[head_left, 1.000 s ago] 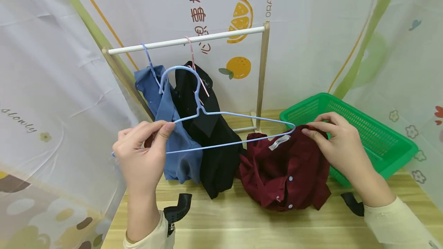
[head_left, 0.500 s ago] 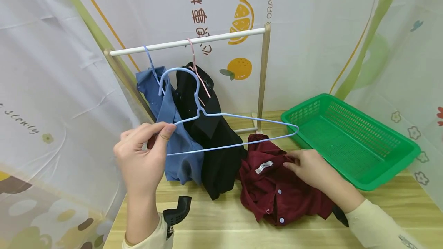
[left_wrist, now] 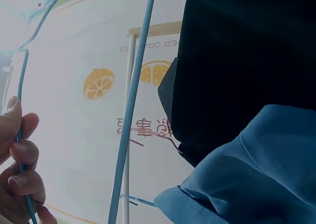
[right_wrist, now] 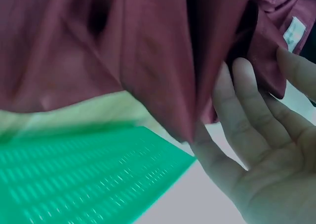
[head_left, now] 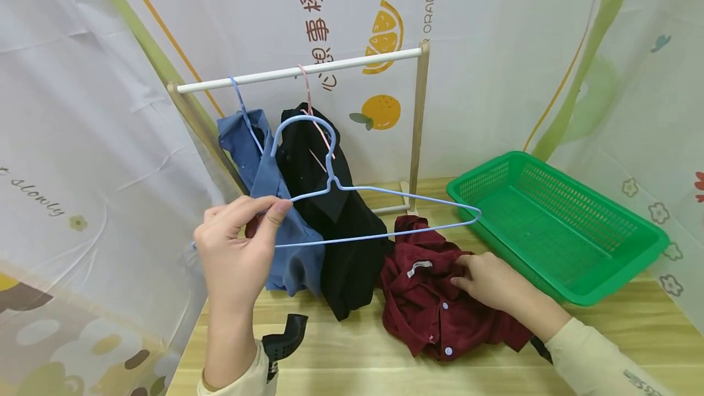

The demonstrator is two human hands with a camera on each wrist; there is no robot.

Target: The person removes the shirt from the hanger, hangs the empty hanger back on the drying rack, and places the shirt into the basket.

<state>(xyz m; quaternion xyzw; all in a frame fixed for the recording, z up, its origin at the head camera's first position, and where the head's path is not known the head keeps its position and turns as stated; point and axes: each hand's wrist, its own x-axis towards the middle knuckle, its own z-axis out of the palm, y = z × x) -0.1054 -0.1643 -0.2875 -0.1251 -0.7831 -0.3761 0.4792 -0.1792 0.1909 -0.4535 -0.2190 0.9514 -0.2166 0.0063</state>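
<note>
Dark red cloth: a crumpled shirt (head_left: 420, 307) rests on the table (head_left: 330, 359), lower right of centre in the head view. Two pale buttons (head_left: 448, 351) show; the white collar label (head_left: 419, 268) is illegible. Left hand (head_left: 236, 246), left of centre, pinches a pale-blue hanger (head_left: 332, 183); only the left wrist view shows its lower fingers (left_wrist: 27, 182) curled. Right hand (head_left: 486, 277) touches the shirt, thumb and fingers parted; only the right wrist view shows its palm (right_wrist: 289, 184). Curtain (head_left: 495, 78) lettering reads "ORANGES" at upper centre, "slowly" at far left. Sleeve (head_left: 588, 350) lettering, lower right: illegible.
</note>
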